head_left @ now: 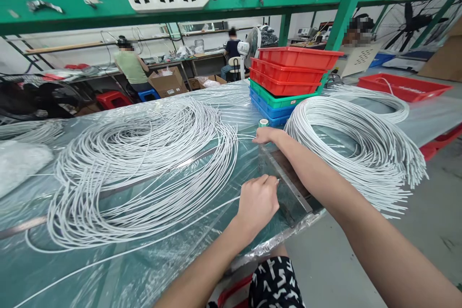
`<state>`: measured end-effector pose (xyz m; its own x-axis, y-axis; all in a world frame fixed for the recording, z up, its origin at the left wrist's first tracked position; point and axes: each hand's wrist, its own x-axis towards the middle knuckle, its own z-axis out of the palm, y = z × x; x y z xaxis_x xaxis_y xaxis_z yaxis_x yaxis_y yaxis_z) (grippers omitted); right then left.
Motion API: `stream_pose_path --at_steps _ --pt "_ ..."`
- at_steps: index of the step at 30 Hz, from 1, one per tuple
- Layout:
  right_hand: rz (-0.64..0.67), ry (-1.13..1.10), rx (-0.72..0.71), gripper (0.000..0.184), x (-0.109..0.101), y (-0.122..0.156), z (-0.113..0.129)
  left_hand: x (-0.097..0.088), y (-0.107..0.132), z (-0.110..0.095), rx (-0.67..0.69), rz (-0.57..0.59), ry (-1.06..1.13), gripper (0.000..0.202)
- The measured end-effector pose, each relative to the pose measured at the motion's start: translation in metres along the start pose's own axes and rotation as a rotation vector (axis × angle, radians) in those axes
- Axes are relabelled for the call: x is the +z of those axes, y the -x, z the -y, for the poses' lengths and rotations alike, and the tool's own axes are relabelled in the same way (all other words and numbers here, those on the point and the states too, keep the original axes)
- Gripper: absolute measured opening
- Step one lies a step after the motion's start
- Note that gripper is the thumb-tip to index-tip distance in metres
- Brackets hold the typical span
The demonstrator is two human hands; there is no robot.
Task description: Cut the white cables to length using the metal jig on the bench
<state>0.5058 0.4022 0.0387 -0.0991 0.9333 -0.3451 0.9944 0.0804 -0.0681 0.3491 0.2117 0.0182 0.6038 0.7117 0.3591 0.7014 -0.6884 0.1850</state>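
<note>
While the left hand (pixel 259 202) is balled around a single white cable (pixel 231 201), the right hand (pixel 265 134) is farther in over the tabletop (pixel 249 161). The left fingers are folded tight on that cable, which trails leftward along the near side of the tabletop and runs out of view; a small tip pokes out beyond the thumb, too small to identify. The right fingers are bent close together where a few cable ends meet them from the left; whether they pinch any, I cannot tell. A roll of tape (pixel 263 123) stands just beyond the right hand. Beside the right forearm, a metal strip (pixel 296 196) runs inward from near the tabletop's near edge. A loose heap of white cables (pixel 173 147) spreads over the left part, and a tighter coil (pixel 386 147) lies to the right, its ends overhanging the near edge. Toward the far edge stands a stack of trays (pixel 288 74) in red, green and blue; a red tray (pixel 404 87) sits farther right.
</note>
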Motion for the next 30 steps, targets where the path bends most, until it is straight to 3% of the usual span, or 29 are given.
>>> stream_pose_path --at_steps 3,7,10,14,17,20,22,24,26,28,30 --pt "-0.007 -0.034 -0.016 0.038 -0.003 0.008 0.004 -0.007 0.007 0.001 0.061 -0.032 0.128 0.025" --pt "-0.017 -0.043 -0.06 0.037 -0.003 0.01 0.006 -0.026 0.029 -0.009 0.197 -0.249 0.406 0.02" --pt "-0.058 -0.007 -0.085 0.038 0.002 0.006 0.005 -0.048 0.05 -0.018 0.246 -0.371 0.497 0.017" --pt "-0.24 0.033 -0.155 0.038 0.0 0.008 0.008 -0.078 0.079 -0.023 0.185 -0.382 0.505 0.017" --pt "-0.416 -0.011 -0.224 0.036 -0.014 0.025 0.025 -0.094 0.095 -0.022 0.152 -0.362 0.455 0.017" --pt "-0.557 -0.15 -0.371 0.034 -0.028 0.068 0.061 -0.109 0.109 -0.018 0.176 -0.426 0.395 0.016" --pt "-0.53 -0.307 -0.581 0.033 -0.026 0.113 0.092 -0.121 0.118 -0.015 0.161 -0.527 0.376 0.017" --pt "-0.364 -0.474 -0.856 0.03 -0.011 0.166 0.12 -0.133 0.128 -0.012 0.118 -0.654 0.38 0.019" --pt "-0.205 -0.577 -1.041 0.027 0.01 0.22 0.143 -0.145 0.136 -0.01 0.068 -0.755 0.412 0.02" --pt "-0.059 -0.617 -1.095 0.032 0.03 0.265 0.161 -0.157 0.143 -0.009 0.038 -0.771 0.485 0.021" --pt "0.058 -0.644 -1.064 0.036 0.04 0.295 0.173 -0.168 0.149 -0.008 0.052 -0.692 0.581 0.02"
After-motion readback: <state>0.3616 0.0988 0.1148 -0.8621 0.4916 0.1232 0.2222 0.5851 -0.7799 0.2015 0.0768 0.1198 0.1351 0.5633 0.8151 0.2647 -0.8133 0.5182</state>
